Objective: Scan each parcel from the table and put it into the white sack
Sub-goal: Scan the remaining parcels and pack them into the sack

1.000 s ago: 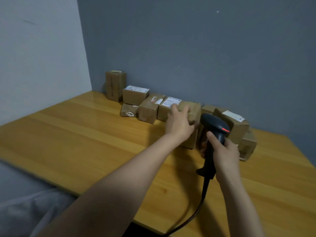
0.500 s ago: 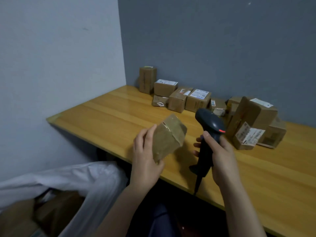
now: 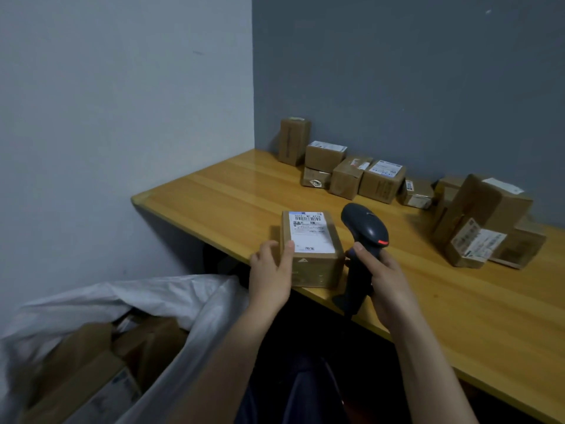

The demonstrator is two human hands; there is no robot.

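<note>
parcel (image 3: pixel 310 246) in left hand (image 3: pixel 269 275), (label up)

Glossy wood table (image 3: pixel 232 191), cardboard parcel (image 3: pixel 318 267)

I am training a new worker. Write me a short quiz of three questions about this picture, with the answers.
1. True or false: the left hand holds a parcel with its label facing up.
2. What does the right hand grip? A) a tape roll B) the scanner C) a pen
3. Fill in: the white sack is on the person's ____ side.

Key: 1 true; 2 B; 3 left.
</note>
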